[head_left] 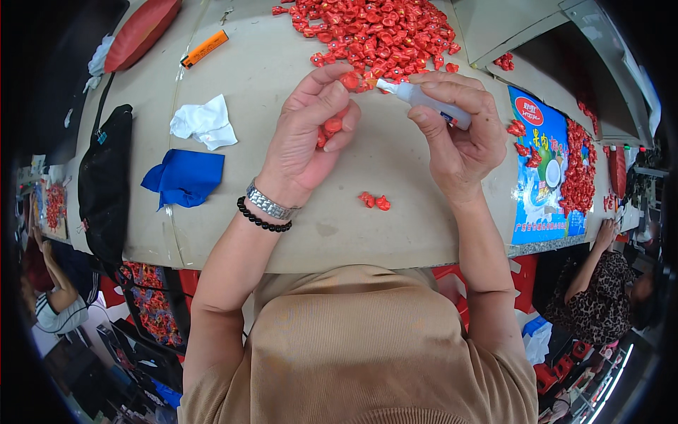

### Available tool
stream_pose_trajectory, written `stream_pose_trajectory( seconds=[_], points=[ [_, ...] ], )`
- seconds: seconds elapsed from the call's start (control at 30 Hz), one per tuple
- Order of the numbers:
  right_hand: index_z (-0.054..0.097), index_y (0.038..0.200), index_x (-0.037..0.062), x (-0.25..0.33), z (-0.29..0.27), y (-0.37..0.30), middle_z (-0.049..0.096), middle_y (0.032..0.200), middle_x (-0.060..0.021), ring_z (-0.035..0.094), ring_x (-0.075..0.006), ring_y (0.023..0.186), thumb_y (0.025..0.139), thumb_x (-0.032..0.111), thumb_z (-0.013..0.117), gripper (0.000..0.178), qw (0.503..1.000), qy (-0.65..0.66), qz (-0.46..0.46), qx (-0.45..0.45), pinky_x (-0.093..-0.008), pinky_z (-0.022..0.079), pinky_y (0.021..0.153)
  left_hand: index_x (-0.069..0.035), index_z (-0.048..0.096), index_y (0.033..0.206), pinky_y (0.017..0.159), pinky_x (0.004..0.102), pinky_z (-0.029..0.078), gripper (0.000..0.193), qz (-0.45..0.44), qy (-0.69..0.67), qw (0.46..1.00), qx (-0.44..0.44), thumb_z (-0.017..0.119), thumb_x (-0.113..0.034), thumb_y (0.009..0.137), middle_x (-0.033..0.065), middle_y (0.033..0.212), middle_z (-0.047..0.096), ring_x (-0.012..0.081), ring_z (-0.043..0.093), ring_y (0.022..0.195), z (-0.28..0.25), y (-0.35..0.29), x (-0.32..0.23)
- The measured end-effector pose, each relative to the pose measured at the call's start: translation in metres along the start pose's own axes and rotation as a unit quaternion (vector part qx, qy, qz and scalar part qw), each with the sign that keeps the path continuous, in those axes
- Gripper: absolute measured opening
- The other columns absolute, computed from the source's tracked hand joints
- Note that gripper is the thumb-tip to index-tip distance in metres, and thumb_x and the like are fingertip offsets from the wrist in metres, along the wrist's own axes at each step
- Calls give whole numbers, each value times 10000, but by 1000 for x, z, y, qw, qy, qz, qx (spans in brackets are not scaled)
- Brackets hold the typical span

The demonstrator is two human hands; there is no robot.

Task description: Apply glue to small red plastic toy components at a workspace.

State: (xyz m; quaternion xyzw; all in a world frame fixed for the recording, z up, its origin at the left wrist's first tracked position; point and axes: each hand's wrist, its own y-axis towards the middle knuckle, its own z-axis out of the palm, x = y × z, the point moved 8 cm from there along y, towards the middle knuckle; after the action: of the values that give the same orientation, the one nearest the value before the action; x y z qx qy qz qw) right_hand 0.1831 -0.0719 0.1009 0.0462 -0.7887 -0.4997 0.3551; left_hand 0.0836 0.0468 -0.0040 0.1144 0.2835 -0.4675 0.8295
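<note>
Between the thumb and fingertip of my left hand (311, 127) is a small red figurine (350, 80); more red pieces (332, 127) lie in its curled fingers. My right hand (462, 131) grips a clear glue bottle (438, 106) with a white nozzle. The nozzle's tip points left, right beside the pinched figurine; whether they touch I cannot tell. Past both hands a big heap of red figurines (381, 35) covers the far part of the table. A pair of red pieces (374, 201) lies on the table nearer to me, between my forearms.
On the left are an orange utility knife (205, 49), white tissue (205, 122), blue cloth (185, 177), a black pouch (106, 184) and a red tray (145, 32). A blue printed sheet (537, 169) with more red figurines (579, 169) lies right. People work at both sides.
</note>
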Motion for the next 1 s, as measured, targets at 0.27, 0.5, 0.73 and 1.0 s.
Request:
stream_pose_trajectory(
  seconds=[0.27,0.5,0.73,1.0],
  points=[
    [616,932,-12,1,-5,1,672,886,-132,663,-216,824,723,10,766,259,1000,12,12,-19,-275,532,644,-93,535,1178,407,169,319,280,20,14,1000,6,605,-121,909,7,961,574,105,478,685,1,0,-4],
    [621,927,-6,-2,-1,-1,674,888,-130,656,-192,807,721,27,773,257,1000,19,13,-7,-228,497,526,-102,534,1171,413,171,328,280,27,23,999,0,614,-117,903,22,955,576,107,492,679,1,0,-5],
    [624,927,0,-3,-1,-1,672,893,-127,656,-189,813,716,8,770,256,1000,23,16,-11,-229,505,532,-104,535,1166,412,171,326,275,29,24,999,6,615,-114,902,26,949,574,107,489,674,1,1,-5],
    [600,970,4,-16,-4,-7,672,905,-96,636,-140,812,789,38,732,226,980,106,159,-56,-230,519,613,-102,547,1191,404,170,313,278,-3,-57,998,5,588,-108,916,22,1048,600,112,456,688,1,-1,3]
  ],
)
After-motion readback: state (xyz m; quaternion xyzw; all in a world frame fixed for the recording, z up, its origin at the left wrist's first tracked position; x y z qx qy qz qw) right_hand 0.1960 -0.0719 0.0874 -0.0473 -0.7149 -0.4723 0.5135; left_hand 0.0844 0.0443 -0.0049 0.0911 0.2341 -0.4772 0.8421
